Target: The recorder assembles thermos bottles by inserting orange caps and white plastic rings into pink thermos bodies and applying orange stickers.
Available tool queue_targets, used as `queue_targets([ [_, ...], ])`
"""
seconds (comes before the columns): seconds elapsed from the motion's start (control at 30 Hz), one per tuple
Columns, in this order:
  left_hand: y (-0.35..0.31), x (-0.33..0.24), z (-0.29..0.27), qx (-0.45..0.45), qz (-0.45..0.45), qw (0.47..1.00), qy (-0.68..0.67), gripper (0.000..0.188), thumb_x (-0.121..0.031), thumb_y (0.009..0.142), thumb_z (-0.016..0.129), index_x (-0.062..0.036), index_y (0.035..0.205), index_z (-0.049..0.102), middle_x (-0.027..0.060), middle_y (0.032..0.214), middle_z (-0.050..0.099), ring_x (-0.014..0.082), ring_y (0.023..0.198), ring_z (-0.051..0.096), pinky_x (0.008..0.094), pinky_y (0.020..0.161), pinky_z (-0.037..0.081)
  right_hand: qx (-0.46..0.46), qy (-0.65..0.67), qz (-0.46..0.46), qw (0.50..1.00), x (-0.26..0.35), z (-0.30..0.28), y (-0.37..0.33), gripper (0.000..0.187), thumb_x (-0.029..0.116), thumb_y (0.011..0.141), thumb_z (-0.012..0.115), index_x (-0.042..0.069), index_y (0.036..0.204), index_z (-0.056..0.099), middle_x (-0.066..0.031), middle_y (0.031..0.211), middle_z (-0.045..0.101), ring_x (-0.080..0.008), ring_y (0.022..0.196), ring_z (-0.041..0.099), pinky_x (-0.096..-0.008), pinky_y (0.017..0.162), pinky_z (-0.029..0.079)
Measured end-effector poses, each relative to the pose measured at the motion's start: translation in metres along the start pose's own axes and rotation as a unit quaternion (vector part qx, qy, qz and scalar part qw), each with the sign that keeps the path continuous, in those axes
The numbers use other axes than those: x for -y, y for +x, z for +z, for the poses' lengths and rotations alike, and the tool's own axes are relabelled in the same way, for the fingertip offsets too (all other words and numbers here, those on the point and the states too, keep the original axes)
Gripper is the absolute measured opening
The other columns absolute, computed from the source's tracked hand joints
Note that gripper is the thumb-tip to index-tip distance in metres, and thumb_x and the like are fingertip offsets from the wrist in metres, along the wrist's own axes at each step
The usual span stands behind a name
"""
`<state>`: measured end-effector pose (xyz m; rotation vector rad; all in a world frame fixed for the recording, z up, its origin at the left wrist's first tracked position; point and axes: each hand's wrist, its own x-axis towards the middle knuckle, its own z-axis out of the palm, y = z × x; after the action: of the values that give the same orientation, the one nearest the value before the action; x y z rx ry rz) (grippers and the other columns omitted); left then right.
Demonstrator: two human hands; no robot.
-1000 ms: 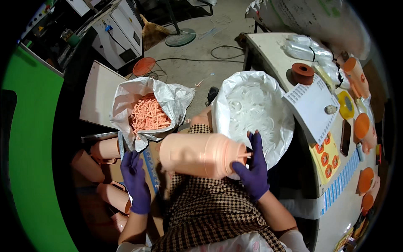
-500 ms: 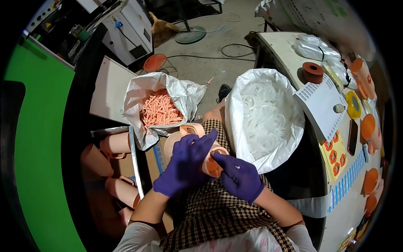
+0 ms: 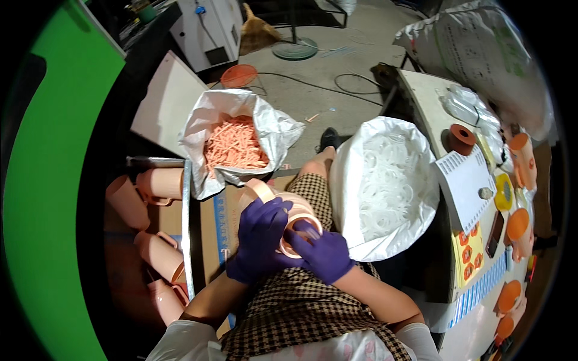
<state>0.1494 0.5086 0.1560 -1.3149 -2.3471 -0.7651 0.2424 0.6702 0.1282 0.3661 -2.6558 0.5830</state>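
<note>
A pink plastic jug point(image 3: 296, 202) lies tilted over my lap, its round mouth turned toward my right side and its handle point(image 3: 259, 189) upward on the far left. My left hand point(image 3: 256, 237), in a purple glove, is wrapped round the jug's body. The right hand point(image 3: 323, 254), gloved alike, is closed at the mouth, its fingertips bent in over the rim. Whether a small part is under those fingertips is hidden. Beyond the jug stands a white sack of pink sticks point(image 3: 236, 144); to the right is a white sack of clear rings point(image 3: 388, 180).
Several pink jugs point(image 3: 159, 256) lie in a metal-edged box at left. The table point(image 3: 421, 90) on the right holds a brown tape roll point(image 3: 462, 139), a printed sheet point(image 3: 465, 186), stickers point(image 3: 468, 253), a phone point(image 3: 495, 233) and orange-topped pieces. Cables point(image 3: 319, 90) cross the floor.
The right hand has moved left, from beside the jug's mouth to fingers bent over its rim. The left hand's raised fingers have come down round the jug. The whole view has shifted.
</note>
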Motion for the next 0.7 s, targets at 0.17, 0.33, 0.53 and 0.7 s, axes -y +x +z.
queue_targets([
  [0.17,-0.004,0.008,0.018,0.036,0.017,0.999,-0.033,0.061,-0.035,0.066,0.082,-0.0044,0.115,0.061,0.0159,0.115,0.064,0.0364,0.108,0.061,0.0506,0.099,0.042,0.121,0.047,0.029,0.991,-0.011,0.021,-0.006,0.016,0.026,0.089,0.062,0.019,0.103,0.063,-0.0085,0.092,0.067,-0.0276,0.062,0.068,-0.0398,0.053,0.054],
  [0.33,0.018,0.037,0.030,-0.091,-0.063,0.989,-0.099,0.048,-0.029,0.073,0.076,-0.0001,0.109,0.064,0.0193,0.104,0.066,0.0381,0.096,0.065,0.0455,0.088,0.052,0.187,0.047,0.064,0.979,-0.011,-0.010,0.044,0.066,0.035,0.087,0.068,0.026,0.146,0.042,-0.0146,0.132,0.058,-0.0343,0.097,0.066,-0.0446,0.077,0.057],
  [0.53,0.042,0.156,-0.020,-0.197,-0.177,0.942,-0.205,0.109,-0.020,0.067,0.086,0.0005,0.154,0.024,0.0177,0.143,0.051,0.0284,0.125,0.055,0.0405,0.110,0.040,-0.073,0.052,-0.023,0.996,-0.036,-0.066,0.048,0.054,0.022,0.079,0.076,0.021,0.131,0.061,-0.0143,0.125,0.064,-0.0311,0.100,0.069,-0.0404,0.077,0.058],
  [0.7,0.077,0.170,-0.098,-0.319,-0.092,0.943,0.004,0.116,-0.015,0.072,0.082,-0.0010,0.158,0.007,0.0212,0.157,0.032,0.0299,0.141,0.040,0.0414,0.117,0.030,0.061,-0.189,0.174,0.965,-0.170,-0.065,-0.030,0.015,0.015,0.083,0.064,0.017,0.096,0.070,-0.0047,0.091,0.064,-0.0260,0.086,0.064,-0.0416,0.069,0.052],
])
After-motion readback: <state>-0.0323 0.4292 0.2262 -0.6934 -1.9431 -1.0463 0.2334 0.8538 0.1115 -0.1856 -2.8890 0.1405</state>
